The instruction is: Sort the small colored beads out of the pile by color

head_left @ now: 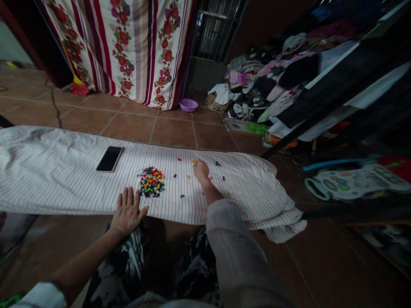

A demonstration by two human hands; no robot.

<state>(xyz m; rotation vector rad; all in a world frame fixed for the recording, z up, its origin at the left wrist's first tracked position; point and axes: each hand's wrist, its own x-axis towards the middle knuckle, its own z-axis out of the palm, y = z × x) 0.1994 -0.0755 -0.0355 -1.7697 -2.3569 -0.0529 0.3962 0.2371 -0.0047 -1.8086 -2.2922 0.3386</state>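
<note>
A pile of tiny multicoloured pieces (151,182) lies on a striped cloth (80,192). My left hand (126,209) rests flat at the cloth's near edge, fingers spread, just left of and below the pile. To the right, small groups of single colours are spread out: red (179,159), blue (175,176), green (182,196), dark grey (218,164) and dark red (224,178) pieces. My right hand (201,169) reaches down among them, its fingers pinched beside some yellow pieces (193,161). What sits between those fingertips is hidden.
A black-screened phone (109,159) lies on the cloth left of the pile. Beyond, on the tiled floor, stand a purple basin (189,105) and a heap of clothes (263,81). A flowered curtain (138,51) hangs behind. A dark metal bar (289,139) slants at the right.
</note>
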